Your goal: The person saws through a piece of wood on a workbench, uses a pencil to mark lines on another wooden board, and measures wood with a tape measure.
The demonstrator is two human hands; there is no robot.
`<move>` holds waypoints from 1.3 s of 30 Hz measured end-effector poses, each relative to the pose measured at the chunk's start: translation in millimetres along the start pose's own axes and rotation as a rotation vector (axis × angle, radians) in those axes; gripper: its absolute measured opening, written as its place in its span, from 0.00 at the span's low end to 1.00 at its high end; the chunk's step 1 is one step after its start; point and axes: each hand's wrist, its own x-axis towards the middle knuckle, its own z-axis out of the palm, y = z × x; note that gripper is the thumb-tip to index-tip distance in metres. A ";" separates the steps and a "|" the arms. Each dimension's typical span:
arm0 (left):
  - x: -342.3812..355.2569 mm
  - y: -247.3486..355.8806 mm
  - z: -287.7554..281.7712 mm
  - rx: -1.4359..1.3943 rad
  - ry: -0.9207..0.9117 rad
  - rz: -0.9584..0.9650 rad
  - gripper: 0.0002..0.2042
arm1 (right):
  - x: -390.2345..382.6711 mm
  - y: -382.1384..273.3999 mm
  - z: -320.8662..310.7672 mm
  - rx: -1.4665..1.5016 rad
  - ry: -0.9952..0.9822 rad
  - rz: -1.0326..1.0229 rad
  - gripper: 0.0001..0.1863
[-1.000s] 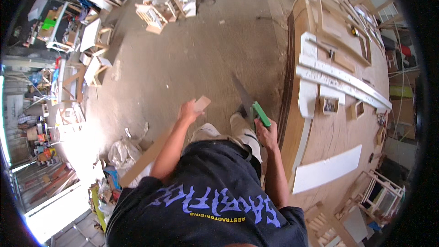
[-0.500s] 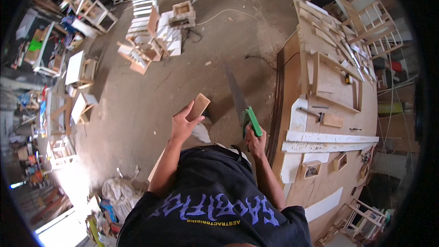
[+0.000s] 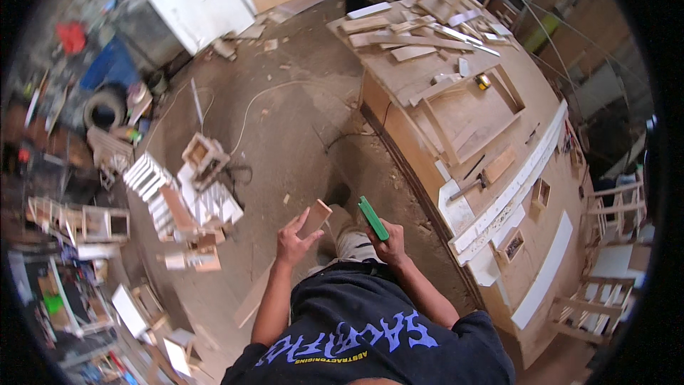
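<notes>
Clamped on a wooden plank [image 3: 314,220] with the left grip [image 3: 292,244], on a green handle [image 3: 372,219] with the right grip [image 3: 389,244] — above the floor [image 3: 285,157]. Close to the cluttered desk [image 3: 388,80] at right, well apart from white slats [image 3: 148,187].

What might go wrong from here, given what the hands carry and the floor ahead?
The saw in the right hand shows mainly its green handle; the blade, plain a second ago, is hard to make out now and might nick a leg. The left hand holds a wooden board near one end, so the far end, past the forearm, may swing and knock something. A pale cord lies across the floor ahead and could snag a foot.
</notes>
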 end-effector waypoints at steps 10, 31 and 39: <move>233.7 9.5 -36.5 0.059 -0.025 0.194 0.34 | 218.9 16.7 8.7 0.010 0.432 0.038 0.11; 664.8 54.4 -12.4 -0.157 -0.716 0.394 0.34 | 506.5 143.5 10.3 -0.622 0.745 0.650 0.10; 737.8 69.3 -1.1 -0.095 -1.054 0.388 0.36 | 545.6 149.0 68.2 -0.758 0.862 0.696 0.25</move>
